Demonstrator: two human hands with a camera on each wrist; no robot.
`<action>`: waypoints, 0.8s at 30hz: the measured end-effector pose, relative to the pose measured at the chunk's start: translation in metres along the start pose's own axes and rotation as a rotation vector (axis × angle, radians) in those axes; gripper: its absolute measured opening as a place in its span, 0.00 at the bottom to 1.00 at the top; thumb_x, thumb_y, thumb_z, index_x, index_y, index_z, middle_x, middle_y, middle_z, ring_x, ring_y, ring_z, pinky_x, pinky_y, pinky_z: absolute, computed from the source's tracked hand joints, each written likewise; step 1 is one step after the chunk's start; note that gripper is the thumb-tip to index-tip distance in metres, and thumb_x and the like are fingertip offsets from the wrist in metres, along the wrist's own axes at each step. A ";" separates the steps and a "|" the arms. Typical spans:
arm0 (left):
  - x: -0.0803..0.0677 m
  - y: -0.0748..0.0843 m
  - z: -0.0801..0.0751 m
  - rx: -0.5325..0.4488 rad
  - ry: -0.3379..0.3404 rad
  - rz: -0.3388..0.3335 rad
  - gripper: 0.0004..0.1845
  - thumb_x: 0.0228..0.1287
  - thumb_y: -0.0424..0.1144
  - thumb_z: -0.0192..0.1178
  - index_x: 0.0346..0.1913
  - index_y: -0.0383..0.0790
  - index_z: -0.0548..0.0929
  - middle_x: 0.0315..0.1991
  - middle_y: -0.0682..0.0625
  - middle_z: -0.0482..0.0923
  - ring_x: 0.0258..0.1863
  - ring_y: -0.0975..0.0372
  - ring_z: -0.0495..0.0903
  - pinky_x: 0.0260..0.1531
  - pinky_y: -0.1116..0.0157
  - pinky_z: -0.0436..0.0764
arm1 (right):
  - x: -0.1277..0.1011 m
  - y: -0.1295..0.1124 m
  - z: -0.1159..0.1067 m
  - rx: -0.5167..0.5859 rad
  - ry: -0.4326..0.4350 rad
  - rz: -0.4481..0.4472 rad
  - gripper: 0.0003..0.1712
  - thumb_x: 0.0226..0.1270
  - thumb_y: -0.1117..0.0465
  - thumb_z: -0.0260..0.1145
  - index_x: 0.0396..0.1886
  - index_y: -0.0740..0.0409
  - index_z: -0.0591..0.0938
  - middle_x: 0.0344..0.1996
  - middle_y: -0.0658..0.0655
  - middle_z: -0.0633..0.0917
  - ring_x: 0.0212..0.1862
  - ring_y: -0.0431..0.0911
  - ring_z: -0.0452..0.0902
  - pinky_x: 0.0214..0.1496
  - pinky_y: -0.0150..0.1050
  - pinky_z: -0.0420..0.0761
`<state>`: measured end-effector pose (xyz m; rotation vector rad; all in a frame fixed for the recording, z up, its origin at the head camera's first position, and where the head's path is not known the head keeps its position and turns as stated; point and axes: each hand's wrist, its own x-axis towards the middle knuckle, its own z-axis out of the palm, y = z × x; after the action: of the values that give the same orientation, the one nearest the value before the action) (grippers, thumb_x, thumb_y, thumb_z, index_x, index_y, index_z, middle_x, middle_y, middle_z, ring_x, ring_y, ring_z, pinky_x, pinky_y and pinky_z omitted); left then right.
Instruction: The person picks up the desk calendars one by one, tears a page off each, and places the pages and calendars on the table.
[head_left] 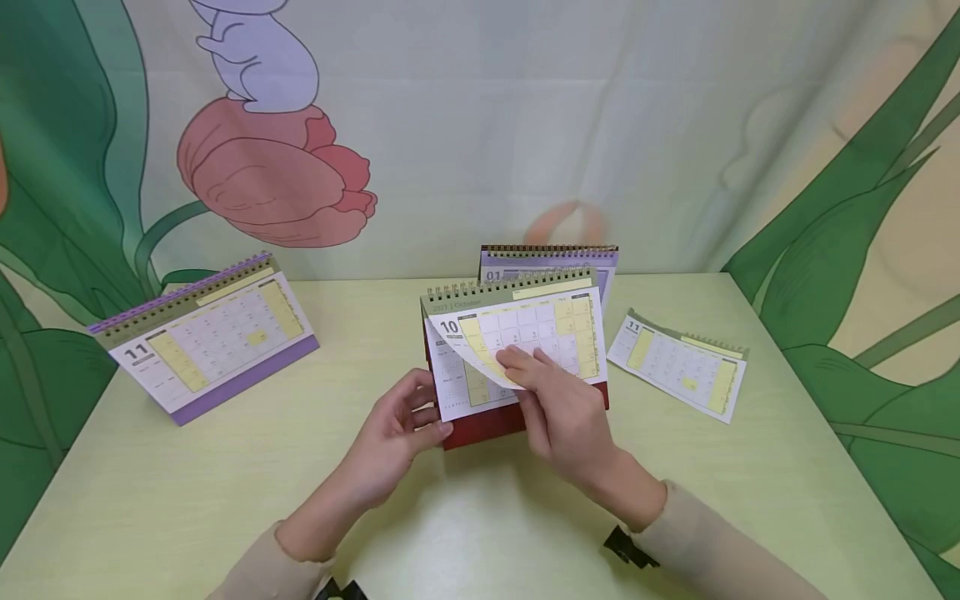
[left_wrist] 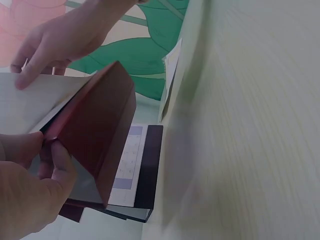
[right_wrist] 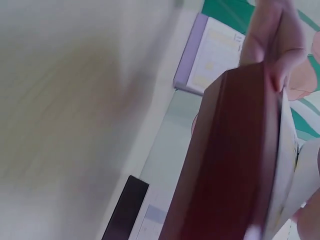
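Note:
A desk calendar with a dark red base is held up off the table, tilted, in the middle of the head view. My left hand grips its lower left corner, thumb in front and fingers behind. My right hand pinches the loose lower edge of the top page, marked 10. That page's lower left corner curls away, and another calendar page shows beneath it. In the left wrist view, the red base is seen from below, with the lifted page bent toward my right hand.
A purple-based calendar marked 11 stands at the left. Behind the held one is another purple calendar, partly hidden. To the right, a loose calendar sheet marked 11 lies on the pale table. A printed curtain hangs behind.

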<state>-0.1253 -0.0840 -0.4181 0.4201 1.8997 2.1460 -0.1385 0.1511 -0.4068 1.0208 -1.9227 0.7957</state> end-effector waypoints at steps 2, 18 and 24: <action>0.000 0.001 0.000 0.022 0.016 0.011 0.21 0.65 0.14 0.54 0.59 0.31 0.72 0.60 0.35 0.77 0.53 0.46 0.82 0.48 0.60 0.84 | -0.001 -0.003 0.000 0.078 -0.009 0.082 0.16 0.83 0.63 0.52 0.52 0.72 0.80 0.57 0.64 0.85 0.59 0.56 0.82 0.62 0.53 0.78; -0.002 -0.004 -0.001 0.169 0.110 0.110 0.19 0.69 0.16 0.54 0.58 0.34 0.76 0.57 0.39 0.79 0.51 0.48 0.80 0.48 0.64 0.83 | 0.004 -0.012 -0.007 0.384 0.071 0.438 0.06 0.74 0.81 0.53 0.42 0.69 0.73 0.26 0.57 0.81 0.22 0.40 0.67 0.22 0.28 0.66; -0.002 -0.002 -0.001 0.222 0.165 0.128 0.16 0.70 0.17 0.53 0.55 0.34 0.77 0.54 0.40 0.80 0.47 0.49 0.80 0.46 0.65 0.82 | 0.005 -0.013 -0.016 0.545 0.098 0.636 0.06 0.82 0.72 0.48 0.46 0.72 0.71 0.52 0.66 0.83 0.46 0.50 0.78 0.41 0.34 0.77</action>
<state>-0.1233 -0.0851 -0.4204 0.4289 2.2733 2.1123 -0.1239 0.1560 -0.3925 0.6280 -2.0033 1.7661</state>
